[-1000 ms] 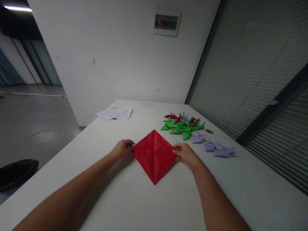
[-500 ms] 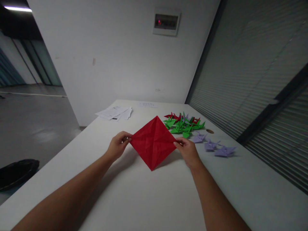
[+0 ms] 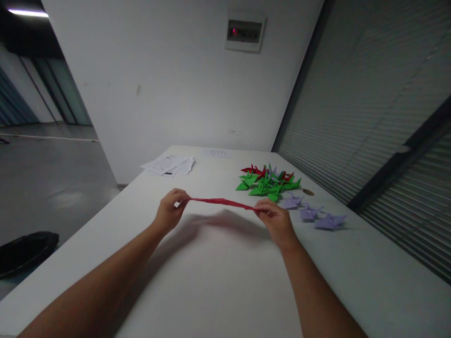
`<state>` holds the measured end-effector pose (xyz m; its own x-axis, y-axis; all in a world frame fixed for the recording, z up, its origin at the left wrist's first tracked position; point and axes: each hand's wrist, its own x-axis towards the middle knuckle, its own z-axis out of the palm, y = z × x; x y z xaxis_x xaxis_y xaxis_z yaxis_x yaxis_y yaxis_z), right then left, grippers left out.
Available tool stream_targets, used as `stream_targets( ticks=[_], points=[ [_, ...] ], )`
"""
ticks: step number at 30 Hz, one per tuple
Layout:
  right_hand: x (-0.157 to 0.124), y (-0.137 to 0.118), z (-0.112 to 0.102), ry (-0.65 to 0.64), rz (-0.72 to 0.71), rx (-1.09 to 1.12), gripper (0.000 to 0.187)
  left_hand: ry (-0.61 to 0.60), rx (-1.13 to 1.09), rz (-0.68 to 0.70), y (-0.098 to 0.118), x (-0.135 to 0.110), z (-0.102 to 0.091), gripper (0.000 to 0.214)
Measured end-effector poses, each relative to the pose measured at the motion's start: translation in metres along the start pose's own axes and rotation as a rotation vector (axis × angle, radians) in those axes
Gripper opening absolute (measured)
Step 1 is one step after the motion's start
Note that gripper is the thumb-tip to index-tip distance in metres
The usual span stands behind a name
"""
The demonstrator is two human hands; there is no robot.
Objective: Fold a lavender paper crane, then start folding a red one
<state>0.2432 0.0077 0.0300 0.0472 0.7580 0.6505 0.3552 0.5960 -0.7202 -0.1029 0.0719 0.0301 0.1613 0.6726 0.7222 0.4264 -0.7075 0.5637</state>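
Observation:
A sheet of red origami paper is stretched between my hands above the white table, seen nearly edge-on as a thin strip. Its left corner is pinched by my left hand, thumb against fingertips. My right hand pinches the opposite corner the same way. Beneath the paper, a soft shadow with a reddish tint falls on the tabletop. Just beyond my right hand lies a cluster of folded green paper cranes, with red cranes behind them. Several lilac cranes sit to the right of that hand.
Printed sheets lie at the table's far left, and another paper lies near the wall. A round brown disc is by the right edge, beside the blinds. A black-lined bin stands on the floor at left.
The red paper has turned from a flat diamond facing me to a nearly edge-on strip. Both hands keep hold of its side corners and have barely shifted.

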Motion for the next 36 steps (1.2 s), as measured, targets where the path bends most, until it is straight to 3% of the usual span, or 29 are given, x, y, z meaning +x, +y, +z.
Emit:
stream_targets(
  ticks=[5, 10, 12, 14, 16, 17, 19, 21, 29, 36],
  points=[
    [-0.004, -0.001, 0.004, -0.338, -0.222, -0.244, 0.016, -0.186, 0.133, -0.134, -0.028, -0.004, 0.008, 0.024],
    [-0.015, -0.01, 0.022, -0.614, -0.256, -0.383, 0.016, -0.176, 0.095, -0.332, -0.036, -0.005, 0.009, 0.024],
    [-0.018, -0.015, 0.029, -0.687, -0.256, -0.413, 0.013, -0.312, 0.006, -0.32, -0.027, -0.004, 0.006, 0.023],
    [-0.02, -0.019, 0.034, -0.739, -0.268, -0.424, 0.012, -0.521, -0.051, -0.19, -0.014, -0.005, 0.005, 0.027],
    [-0.021, -0.022, 0.038, -0.768, -0.274, -0.419, 0.012, -0.73, -0.071, 0.017, -0.002, -0.008, 0.007, 0.038],
    [-0.021, -0.023, 0.04, -0.776, -0.276, -0.414, 0.012, -0.796, -0.058, 0.088, 0.002, -0.01, 0.009, 0.054],
    [-0.022, -0.024, 0.042, -0.792, -0.281, -0.4, 0.011, -0.9, -0.013, 0.158, 0.007, -0.015, 0.016, 0.085],
    [-0.022, -0.024, 0.044, -0.811, -0.282, -0.383, 0.011, -0.964, 0.033, 0.168, 0.007, -0.02, 0.022, 0.092],
    [-0.021, -0.016, 0.038, -0.862, -0.207, -0.456, 0.034, -0.986, 0.031, 0.183, -0.003, -0.019, 0.024, 0.062],
    [-0.017, -0.008, 0.025, -0.763, -0.168, -0.537, 0.049, -1.026, -0.06, 0.168, -0.002, -0.02, 0.024, 0.07]
  ],
)
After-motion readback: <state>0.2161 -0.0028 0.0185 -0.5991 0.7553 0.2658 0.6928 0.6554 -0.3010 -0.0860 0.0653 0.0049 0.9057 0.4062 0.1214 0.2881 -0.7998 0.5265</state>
